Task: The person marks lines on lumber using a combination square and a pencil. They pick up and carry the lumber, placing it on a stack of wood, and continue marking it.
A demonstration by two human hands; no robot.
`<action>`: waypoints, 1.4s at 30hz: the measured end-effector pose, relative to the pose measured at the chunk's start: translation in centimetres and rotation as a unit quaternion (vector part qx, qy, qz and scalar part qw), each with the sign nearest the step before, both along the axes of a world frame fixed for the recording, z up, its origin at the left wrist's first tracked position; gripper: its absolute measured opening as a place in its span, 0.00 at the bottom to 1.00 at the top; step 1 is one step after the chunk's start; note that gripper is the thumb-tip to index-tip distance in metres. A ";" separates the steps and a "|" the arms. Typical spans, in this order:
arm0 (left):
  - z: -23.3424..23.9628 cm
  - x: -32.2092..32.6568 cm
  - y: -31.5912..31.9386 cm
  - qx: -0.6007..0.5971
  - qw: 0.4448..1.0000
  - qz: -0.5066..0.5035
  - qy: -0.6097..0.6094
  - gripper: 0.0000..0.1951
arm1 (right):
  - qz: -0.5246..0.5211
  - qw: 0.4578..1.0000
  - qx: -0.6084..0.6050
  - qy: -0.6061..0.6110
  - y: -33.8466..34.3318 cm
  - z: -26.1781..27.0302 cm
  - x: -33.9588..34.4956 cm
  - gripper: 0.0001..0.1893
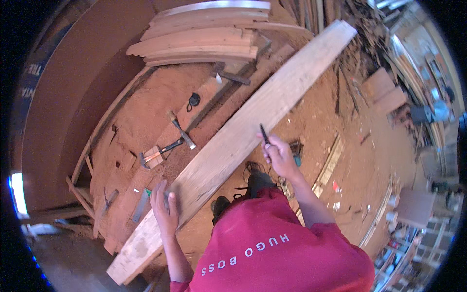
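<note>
A long pale wooden plank (233, 138) runs diagonally in front of me, from lower left to upper right. My left hand (165, 208) is over its lower part, fingers apart and holding nothing; whether it presses on the wood I cannot tell. In my right hand (277, 155) is a dark, slim pen-like tool (264, 133), its tip over the plank's near edge. Beyond the plank lie a claw hammer (160, 152), a second hammer-like tool (182, 132), a small black round object with a loop (193, 101) and a metal square (140, 207).
Stacked curved boards (204, 40) stand at the far side, with another hammer (231, 76) near them. A power tool (296, 151) sits on the ground by my right forearm. Scrap wood (368, 40) piles up at upper right. Another person (432, 111) is at far right.
</note>
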State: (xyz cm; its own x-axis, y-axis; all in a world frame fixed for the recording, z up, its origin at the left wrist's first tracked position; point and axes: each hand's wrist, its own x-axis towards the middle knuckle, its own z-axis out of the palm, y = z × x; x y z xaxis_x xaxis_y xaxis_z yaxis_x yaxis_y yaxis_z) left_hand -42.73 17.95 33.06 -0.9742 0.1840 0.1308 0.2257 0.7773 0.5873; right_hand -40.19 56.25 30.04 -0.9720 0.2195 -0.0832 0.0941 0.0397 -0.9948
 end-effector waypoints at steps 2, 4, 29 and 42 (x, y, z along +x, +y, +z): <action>-1.7 1.8 2.5 -0.009 0.996 0.073 0.040 0.19 | 0.040 0.997 0.049 0.035 1.9 1.3 -2.6 0.19; -2.1 3.7 5.5 0.019 0.987 0.147 0.062 0.18 | 0.054 0.958 0.207 0.191 4.5 2.4 -5.6 0.18; -6.9 10.1 15.1 0.743 0.451 0.489 -0.071 0.31 | 0.592 0.625 0.503 0.070 -2.0 3.2 -21.4 0.44; -3.5 5.5 18.8 0.696 0.480 0.531 -0.059 0.29 | 0.690 0.541 0.481 0.013 -4.2 0.0 -25.1 0.45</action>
State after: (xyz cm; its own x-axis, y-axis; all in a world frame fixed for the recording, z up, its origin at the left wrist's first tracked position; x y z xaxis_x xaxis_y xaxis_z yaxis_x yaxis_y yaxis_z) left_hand -37.20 36.76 29.51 -0.4381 -0.6105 -0.6598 0.0381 -0.7460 0.6649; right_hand -65.30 52.06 30.02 -0.2640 -0.7868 -0.5579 -0.6986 0.5548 -0.4518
